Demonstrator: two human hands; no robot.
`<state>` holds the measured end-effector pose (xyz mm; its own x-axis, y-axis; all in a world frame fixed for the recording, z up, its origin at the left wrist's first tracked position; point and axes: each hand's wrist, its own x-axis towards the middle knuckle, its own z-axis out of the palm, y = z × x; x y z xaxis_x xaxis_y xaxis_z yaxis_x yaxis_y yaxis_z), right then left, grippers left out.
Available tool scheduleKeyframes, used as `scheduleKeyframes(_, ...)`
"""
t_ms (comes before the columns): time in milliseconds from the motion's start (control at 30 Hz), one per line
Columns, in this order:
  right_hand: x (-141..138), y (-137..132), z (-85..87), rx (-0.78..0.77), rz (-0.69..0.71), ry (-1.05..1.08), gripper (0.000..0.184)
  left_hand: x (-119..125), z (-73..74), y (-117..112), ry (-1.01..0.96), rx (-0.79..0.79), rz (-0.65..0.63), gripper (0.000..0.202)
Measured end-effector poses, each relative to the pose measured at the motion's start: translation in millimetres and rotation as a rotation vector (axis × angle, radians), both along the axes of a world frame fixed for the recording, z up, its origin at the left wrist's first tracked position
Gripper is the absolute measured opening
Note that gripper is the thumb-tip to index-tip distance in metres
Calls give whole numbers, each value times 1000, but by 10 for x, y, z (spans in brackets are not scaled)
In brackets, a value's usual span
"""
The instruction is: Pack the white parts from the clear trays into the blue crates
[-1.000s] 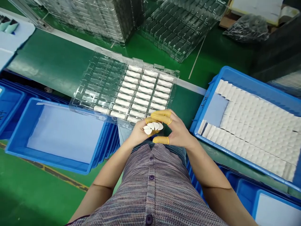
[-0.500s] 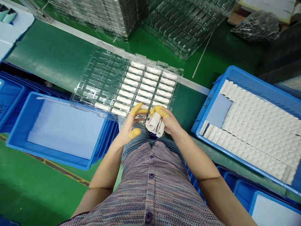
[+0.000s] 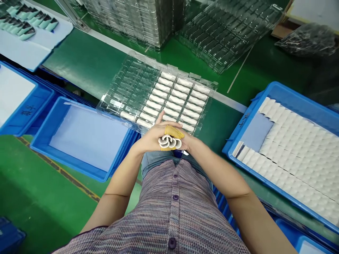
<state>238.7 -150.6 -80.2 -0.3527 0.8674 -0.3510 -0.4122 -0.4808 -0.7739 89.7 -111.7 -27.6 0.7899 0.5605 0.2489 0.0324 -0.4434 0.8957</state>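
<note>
My left hand (image 3: 150, 138) and my right hand (image 3: 186, 141) meet over my lap, both gripping a small roll of white foam (image 3: 170, 142) with its curled end showing. Yellow finger cots (image 3: 174, 132) cover some fingers. Just beyond my fingertips lies a transparent blister tray (image 3: 124, 95). White foam rolls (image 3: 169, 102) fill its right-hand rows, while the cavities on its left show no rolls. My hands hide its nearest corner.
To my right, a blue tray (image 3: 275, 90) holds dimpled white foam sheets (image 3: 296, 148). A blue bin (image 3: 76, 167) with a pale liner stands to my left. Stacks of transparent trays (image 3: 135, 21) rise beyond the green bench (image 3: 79, 60).
My hands have closed together from a slight gap, and the loose white bundle is now a tight roll with a curled end. The whole scene sits slightly further right and lower in view.
</note>
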Motion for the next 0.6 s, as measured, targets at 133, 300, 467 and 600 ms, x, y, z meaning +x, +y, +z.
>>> scheduleKeyframes(133, -30, 19, 84, -198, 100, 130, 53, -54, -32, -81, -44, -146, 95, 29)
scheduleKeyframes(300, -73, -31, 234, -61, -85, 182, 71, -4, -135, -149, -127, -214, 294, 41)
scheduleKeyframes(467, -92, -73, 283, -28, -103, 172, 68, 71, -172, -145, -120, -232, 323, 42)
scheduleKeyframes(600, -95, -65, 267, -66, -147, 192, 65, 87, -223, -143, -153, -210, 316, 41)
